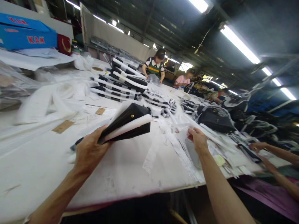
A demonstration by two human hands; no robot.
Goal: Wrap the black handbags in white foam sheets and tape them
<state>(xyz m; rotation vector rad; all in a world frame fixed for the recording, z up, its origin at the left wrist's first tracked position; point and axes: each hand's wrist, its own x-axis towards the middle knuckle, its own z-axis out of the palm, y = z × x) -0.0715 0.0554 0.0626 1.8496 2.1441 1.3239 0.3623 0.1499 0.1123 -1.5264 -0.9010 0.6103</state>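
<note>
My left hand [92, 149] is closed around one end of a flat black bag [127, 119] with a small gold stud. White padding [130, 127] shows between its black layers. The bag is tilted above the white table [130, 168]. Farther right, my right hand [198, 138] has its fingers pinched together over a heap of white strips [177, 146]. A thin translucent strip [181, 126] reaches its fingertips, but what they grip is not clear.
Black-and-white wrapped straps [119, 82] are piled behind the bag. Brown tags [63, 126] and white wrapping [46, 99] lie left. Black bags [216, 118] stand right, near a co-worker's hands [259, 149]. A blue box [25, 31] is far left; people work beyond.
</note>
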